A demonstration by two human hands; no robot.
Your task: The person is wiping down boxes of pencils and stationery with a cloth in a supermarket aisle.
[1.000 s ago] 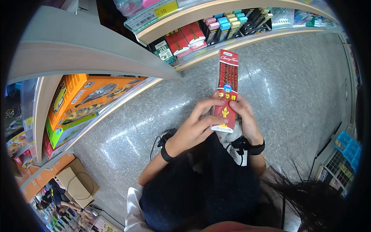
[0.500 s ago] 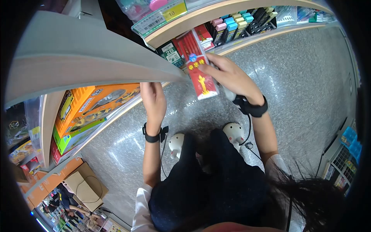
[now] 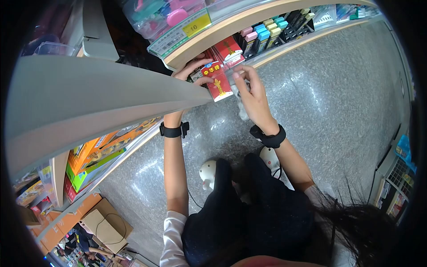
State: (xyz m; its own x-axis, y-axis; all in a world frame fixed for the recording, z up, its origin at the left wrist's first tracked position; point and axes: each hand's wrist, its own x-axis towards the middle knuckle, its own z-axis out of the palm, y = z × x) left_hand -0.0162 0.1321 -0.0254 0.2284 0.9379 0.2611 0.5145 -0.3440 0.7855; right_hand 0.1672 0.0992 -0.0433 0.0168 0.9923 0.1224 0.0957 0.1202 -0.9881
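Note:
My left hand (image 3: 192,73) reaches past the end of the grey shelf panel, its fingers closed on a red pack of pencils (image 3: 217,84) with yellow lettering and a gold column picture. The pack is tilted at the front of the lower shelf. My right hand (image 3: 253,95) is just right of the pack, thumb and index finger bent near its edge. A crumpled whitish cloth (image 3: 241,107) shows beneath the right palm, seemingly held by the hidden lower fingers. Another red pack (image 3: 229,50) lies on the shelf behind.
Pastel highlighters (image 3: 267,31) stand in black holders to the right on the shelf. The grey panel (image 3: 106,89) juts out at left. Orange boxes (image 3: 95,149) fill the left shelf. A cardboard box (image 3: 106,224) sits on the floor, with people beyond it.
My left hand has moved up from the panel's lower edge and taken hold of the pencil pack. My right hand has let go of it, and the pack is closer to the shelf.

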